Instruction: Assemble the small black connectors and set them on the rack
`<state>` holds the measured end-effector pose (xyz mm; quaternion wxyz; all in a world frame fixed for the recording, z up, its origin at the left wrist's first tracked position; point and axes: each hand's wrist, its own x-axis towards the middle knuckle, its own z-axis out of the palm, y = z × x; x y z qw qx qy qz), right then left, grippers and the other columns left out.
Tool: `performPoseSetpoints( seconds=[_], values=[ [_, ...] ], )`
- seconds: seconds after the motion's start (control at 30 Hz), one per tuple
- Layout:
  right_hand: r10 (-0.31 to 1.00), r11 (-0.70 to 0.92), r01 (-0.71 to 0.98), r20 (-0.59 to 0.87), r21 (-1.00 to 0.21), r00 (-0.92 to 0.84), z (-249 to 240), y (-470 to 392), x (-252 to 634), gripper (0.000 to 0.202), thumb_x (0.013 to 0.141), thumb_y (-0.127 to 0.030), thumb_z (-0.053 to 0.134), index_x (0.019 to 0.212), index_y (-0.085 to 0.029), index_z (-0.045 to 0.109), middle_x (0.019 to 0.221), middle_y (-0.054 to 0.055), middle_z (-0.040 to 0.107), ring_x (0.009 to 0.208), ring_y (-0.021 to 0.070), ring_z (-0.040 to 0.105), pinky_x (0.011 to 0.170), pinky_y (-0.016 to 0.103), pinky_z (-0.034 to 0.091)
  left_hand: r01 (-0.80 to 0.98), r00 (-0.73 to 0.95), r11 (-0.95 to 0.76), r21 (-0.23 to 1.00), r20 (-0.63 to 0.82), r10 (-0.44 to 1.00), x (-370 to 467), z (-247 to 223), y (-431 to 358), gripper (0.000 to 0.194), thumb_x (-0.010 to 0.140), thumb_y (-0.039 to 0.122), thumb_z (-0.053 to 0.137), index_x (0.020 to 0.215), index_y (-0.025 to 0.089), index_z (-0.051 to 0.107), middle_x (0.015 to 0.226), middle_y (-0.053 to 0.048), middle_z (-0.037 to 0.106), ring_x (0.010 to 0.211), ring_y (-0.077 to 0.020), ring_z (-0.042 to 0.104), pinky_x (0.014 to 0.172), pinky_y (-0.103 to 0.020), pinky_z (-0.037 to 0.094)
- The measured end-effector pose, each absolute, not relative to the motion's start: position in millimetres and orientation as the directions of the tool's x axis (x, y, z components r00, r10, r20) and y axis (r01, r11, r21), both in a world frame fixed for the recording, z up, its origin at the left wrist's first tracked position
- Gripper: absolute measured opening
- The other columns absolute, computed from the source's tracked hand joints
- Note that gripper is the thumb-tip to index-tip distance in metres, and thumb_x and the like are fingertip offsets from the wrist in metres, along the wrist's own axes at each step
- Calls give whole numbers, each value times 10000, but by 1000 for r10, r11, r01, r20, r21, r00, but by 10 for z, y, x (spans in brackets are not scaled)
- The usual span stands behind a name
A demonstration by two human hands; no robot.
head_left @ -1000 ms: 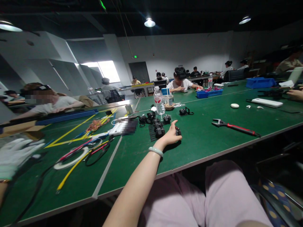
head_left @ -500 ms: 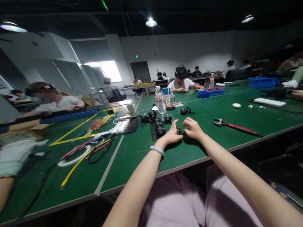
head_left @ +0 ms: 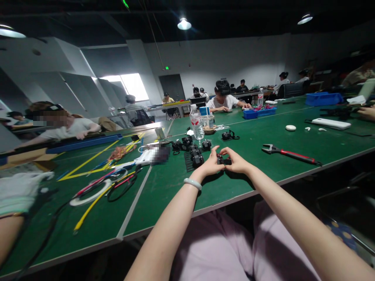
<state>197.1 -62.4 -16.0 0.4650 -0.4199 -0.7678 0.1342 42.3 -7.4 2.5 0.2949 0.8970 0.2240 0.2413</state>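
Pinching w/ both: w/ L hand curved in a C round the left end of a small black part, w/ thumb low and fingers high, open abt as wide as the part; w/ R hand mirrored at the right end, spread no wider, fingertips v. close to L's. Can't make out exact finger contact, too small. Held low over green table; touching or not, can't tell. Just left, near a pale green bangle, a clump of blk parts. Behind, a water bottle. Off right, well apart, an adj. wrench w/ red-and-blk handle. Far left, a co-worker's white-gloved hand, blurred.
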Motion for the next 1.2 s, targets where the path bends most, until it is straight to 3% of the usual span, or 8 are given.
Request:
performPoseSetpoints(
  seconds=[0.47,0.9,1.2],
  values=[
    [795,572,532,582,-625,-170,-171,-596,1970,406,563,-92,541,945,-191,444,948,26,526,893,171,491,721,295,410,168,801,-684,710,306,515,430,-19,-26,865,612,156,584,1291,142,50,1313,-179,241,1236,-270,275,1032,-456,186],
    [770,590,579,607,-563,-195,-123,-663,1972,356,597,-100,533,932,-189,449,935,26,533,866,160,502,743,294,401,172,812,-684,709,291,506,433,10,-56,856,627,149,577,1285,132,30,1280,-186,287,1184,-252,361,1017,-449,223],
    [807,548,577,563,-606,-177,-110,-670,1968,294,625,-150,525,908,-179,449,915,26,532,822,149,511,652,255,409,166,787,-659,734,304,537,438,22,-80,841,604,129,580,1286,151,88,1251,-164,312,1155,-256,377,985,-469,259]
  ],
)
